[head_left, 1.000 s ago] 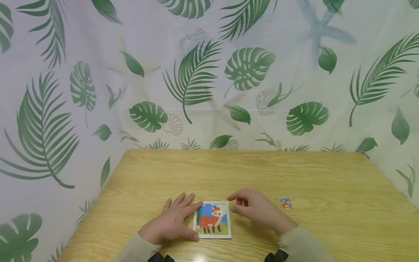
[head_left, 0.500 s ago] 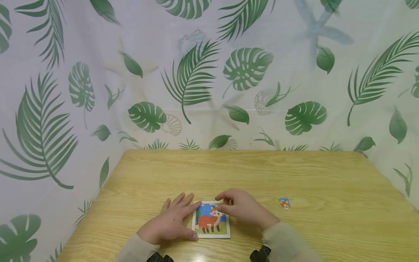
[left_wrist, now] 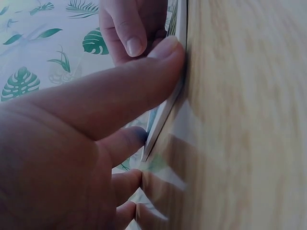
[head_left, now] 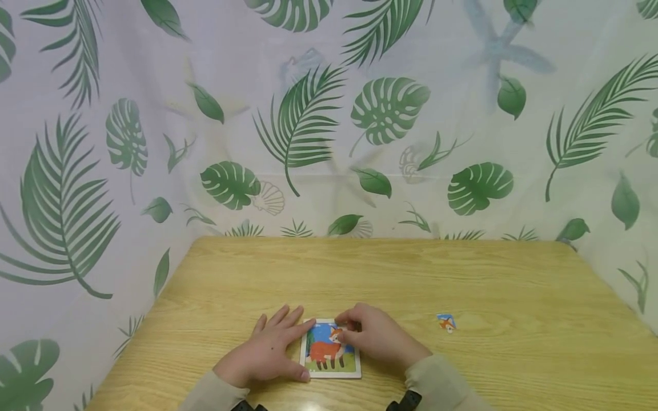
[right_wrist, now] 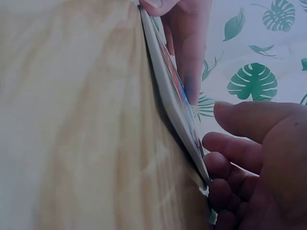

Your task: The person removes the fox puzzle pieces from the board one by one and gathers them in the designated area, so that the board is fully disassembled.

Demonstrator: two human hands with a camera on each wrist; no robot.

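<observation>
In the head view a small square picture puzzle (head_left: 329, 349) in a white frame lies on the table, showing a red fox. My left hand (head_left: 264, 351) is spread along its left side, with thumb and index finger resting on the frame's edge. Over the upper right corner is my right hand (head_left: 377, 337), fingers bent. The right wrist view shows the fingertips of this right hand (right_wrist: 254, 148) close to the board's edge, with a gap between thumb and index finger and nothing seen between them. A loose puzzle piece (head_left: 446, 323) with a fox's head lies to the right.
The wooden table (head_left: 514, 285) reaches back to a white cloth (head_left: 329, 200) printed with green leaves. Both wrists wear a dark device, such as the one (head_left: 404, 401) at the right cuff.
My right hand has moved left from beside the puzzle to over its upper right corner. The left hand keeps its place, and the loose piece still lies at the right.
</observation>
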